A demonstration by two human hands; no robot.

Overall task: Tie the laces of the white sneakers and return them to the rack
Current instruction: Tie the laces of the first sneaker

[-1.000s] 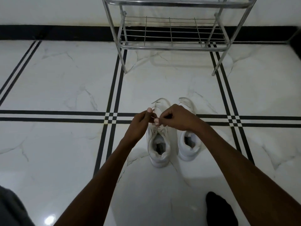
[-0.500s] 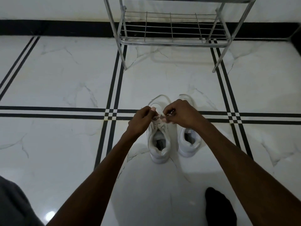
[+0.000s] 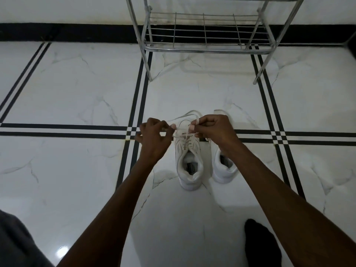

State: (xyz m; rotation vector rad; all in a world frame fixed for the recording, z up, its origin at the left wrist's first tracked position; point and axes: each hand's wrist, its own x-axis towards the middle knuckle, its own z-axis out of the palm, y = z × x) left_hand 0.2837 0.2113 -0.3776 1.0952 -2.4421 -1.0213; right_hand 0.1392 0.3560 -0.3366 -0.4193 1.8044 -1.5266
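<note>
Two white sneakers stand side by side on the marble floor, heels toward me: the left sneaker (image 3: 189, 166) and the right sneaker (image 3: 224, 168). My left hand (image 3: 154, 139) pinches one end of the left sneaker's white lace (image 3: 185, 130), just left of the shoe. My right hand (image 3: 213, 130) pinches the other end, and a loop of lace arcs over its fingers. The right hand and forearm hide the front of the right sneaker. The metal rack (image 3: 206, 49) stands beyond, its low wire shelf bare.
A black skirting band (image 3: 67, 32) runs along the wall behind the rack. My foot in a black sock (image 3: 260, 245) rests at the lower right. Grey cloth (image 3: 17, 243) shows at the lower left corner.
My hands have drawn apart, the left one moving left off the shoe, and the lace is now stretched between them with a loop showing above.
</note>
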